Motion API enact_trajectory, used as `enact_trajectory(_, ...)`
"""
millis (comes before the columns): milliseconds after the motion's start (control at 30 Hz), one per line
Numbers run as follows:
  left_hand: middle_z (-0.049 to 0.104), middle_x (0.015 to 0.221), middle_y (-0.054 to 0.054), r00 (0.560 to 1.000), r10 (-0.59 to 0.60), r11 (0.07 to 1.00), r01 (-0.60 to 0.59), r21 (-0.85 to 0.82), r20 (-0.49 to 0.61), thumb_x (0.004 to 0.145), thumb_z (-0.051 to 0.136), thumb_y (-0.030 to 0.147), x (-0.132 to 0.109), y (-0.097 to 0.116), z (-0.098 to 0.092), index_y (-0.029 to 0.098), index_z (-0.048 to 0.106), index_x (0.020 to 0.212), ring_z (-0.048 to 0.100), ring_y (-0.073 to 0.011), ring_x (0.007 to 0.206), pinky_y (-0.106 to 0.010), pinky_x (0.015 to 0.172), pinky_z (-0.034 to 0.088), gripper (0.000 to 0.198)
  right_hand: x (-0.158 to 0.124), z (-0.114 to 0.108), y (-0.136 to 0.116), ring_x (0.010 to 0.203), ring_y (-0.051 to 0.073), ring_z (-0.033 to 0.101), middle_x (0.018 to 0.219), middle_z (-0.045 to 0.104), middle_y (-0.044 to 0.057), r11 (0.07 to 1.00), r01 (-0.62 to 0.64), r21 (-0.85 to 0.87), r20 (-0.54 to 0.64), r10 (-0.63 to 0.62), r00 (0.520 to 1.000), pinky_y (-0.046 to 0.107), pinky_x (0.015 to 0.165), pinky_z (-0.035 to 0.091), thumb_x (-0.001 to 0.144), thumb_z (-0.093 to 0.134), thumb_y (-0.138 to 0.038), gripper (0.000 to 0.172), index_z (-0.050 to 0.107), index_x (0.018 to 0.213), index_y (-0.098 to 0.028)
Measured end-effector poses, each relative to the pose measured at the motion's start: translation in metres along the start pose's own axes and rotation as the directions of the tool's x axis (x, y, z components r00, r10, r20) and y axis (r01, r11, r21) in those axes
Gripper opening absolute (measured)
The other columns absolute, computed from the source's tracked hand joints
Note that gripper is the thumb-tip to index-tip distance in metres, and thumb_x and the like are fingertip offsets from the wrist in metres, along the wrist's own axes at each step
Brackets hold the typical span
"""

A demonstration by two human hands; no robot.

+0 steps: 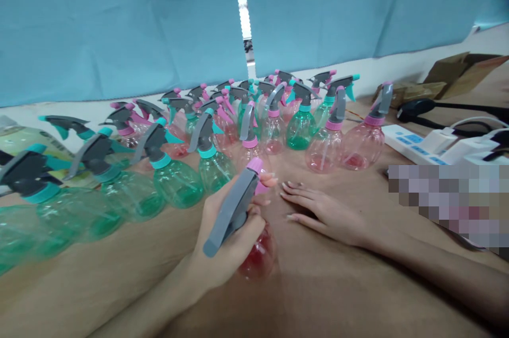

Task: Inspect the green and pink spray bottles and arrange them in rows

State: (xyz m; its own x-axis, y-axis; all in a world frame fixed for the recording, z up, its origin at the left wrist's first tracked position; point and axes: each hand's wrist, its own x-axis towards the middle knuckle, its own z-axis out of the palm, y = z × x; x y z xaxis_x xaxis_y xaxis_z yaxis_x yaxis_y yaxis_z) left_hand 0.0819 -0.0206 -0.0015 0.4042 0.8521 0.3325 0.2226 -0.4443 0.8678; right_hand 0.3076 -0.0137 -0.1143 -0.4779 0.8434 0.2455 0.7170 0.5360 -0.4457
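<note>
My left hand (222, 232) is wrapped around the neck of a pink spray bottle (258, 261), whose grey and pink trigger head rises above the fingers. The bottle's base is at the tabletop, and its lower part looks red. To the right, my right hand (322, 210) lies flat on the table with its fingers stretched out, holding nothing. Just beyond the held bottle stands another pink spray bottle (251, 155). A row of green spray bottles, including a green bottle (178, 181), runs along the left.
Several more pink and green bottles crowd the back, among them a pink bottle (362, 144). At the right are a white power strip (413, 144) with plugs, black cables (421, 112), a cardboard box (449, 75) and a blurred-out patch. A blue curtain (119, 25) hangs behind.
</note>
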Motion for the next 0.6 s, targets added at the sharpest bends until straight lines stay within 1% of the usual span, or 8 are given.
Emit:
enact_trajectory(100, 0.068, 0.099, -0.001, 1.0, 0.01, 1.0, -0.01, 0.02, 0.003, 0.071, 0.051, 0.013, -0.0001, 0.0002, -0.0004, 0.024, 0.058, 0.08, 0.067, -0.0167, 0.083, -0.027, 0.074, 0.056, 0.016, 0.0002, 0.0001, 0.0, 0.14, 0.024, 0.033, 0.151, 0.039, 0.008, 1.0, -0.002, -0.009, 0.01, 0.002, 1.0, 0.047, 0.115, 0.03, 0.096, 0.042, -0.052, 0.058, 0.041, 0.144, -0.019)
enact_trajectory(167, 0.068, 0.1, -0.001, 1.0, 0.002, 1.0, -0.002, 0.024, -0.005, 0.069, 0.051, 0.011, -0.0001, 0.0012, -0.0005, 0.024, 0.058, 0.082, 0.067, -0.0167, 0.083, -0.027, 0.073, 0.056, 0.019, 0.0002, 0.0001, -0.0002, 0.14, 0.025, 0.034, 0.15, 0.04, 0.008, 1.0, -0.003, 0.001, 0.006, 0.003, 1.0, 0.047, 0.115, 0.03, 0.096, 0.043, -0.052, 0.058, 0.042, 0.144, -0.019)
enact_trajectory(233, 0.069, 0.093, 0.0, 1.0, 0.013, 0.999, -0.012, 0.034, -0.02, 0.066, 0.051, 0.01, 0.0001, 0.0026, -0.0005, 0.024, 0.058, 0.08, 0.067, -0.0164, 0.078, -0.026, 0.07, 0.056, 0.021, 0.0001, -0.0001, -0.0004, 0.14, 0.025, 0.034, 0.15, 0.04, 0.008, 1.0, -0.006, 0.006, 0.002, 0.006, 1.0, 0.048, 0.115, 0.03, 0.096, 0.044, -0.051, 0.057, 0.042, 0.144, -0.021)
enact_trajectory(367, 0.065, 0.071, 0.003, 0.998, 0.033, 0.996, -0.03, 0.087, -0.043, 0.067, 0.052, 0.013, -0.0007, 0.0043, -0.0016, 0.024, 0.059, 0.074, 0.063, -0.0155, 0.062, -0.027, 0.063, 0.055, 0.015, 0.0, -0.0012, -0.0015, 0.14, 0.026, 0.034, 0.15, 0.04, 0.007, 1.0, -0.009, 0.013, 0.002, 0.009, 1.0, 0.048, 0.115, 0.029, 0.096, 0.044, -0.051, 0.056, 0.042, 0.144, -0.022)
enact_trajectory(533, 0.065, 0.068, 0.003, 0.999, -0.026, 0.989, 0.029, 0.148, -0.024, 0.07, 0.051, 0.016, -0.0036, 0.0031, -0.0039, 0.023, 0.06, 0.08, 0.06, -0.0148, 0.057, -0.026, 0.055, 0.048, 0.016, 0.0007, -0.0024, -0.0028, 0.14, 0.026, 0.034, 0.15, 0.041, 0.008, 1.0, -0.007, 0.024, 0.001, 0.007, 1.0, 0.048, 0.115, 0.029, 0.096, 0.046, -0.05, 0.057, 0.042, 0.144, -0.021)
enact_trajectory(600, 0.063, 0.067, 0.003, 1.0, -0.005, 0.986, 0.007, 0.165, -0.009, 0.071, 0.05, 0.016, -0.0033, 0.0022, -0.0044, 0.023, 0.061, 0.082, 0.057, -0.0141, 0.056, -0.026, 0.054, 0.045, 0.018, 0.0009, -0.0023, -0.0026, 0.14, 0.027, 0.034, 0.15, 0.04, 0.009, 1.0, -0.01, 0.018, 0.004, 0.01, 1.0, 0.049, 0.115, 0.029, 0.096, 0.045, -0.05, 0.057, 0.043, 0.144, -0.019)
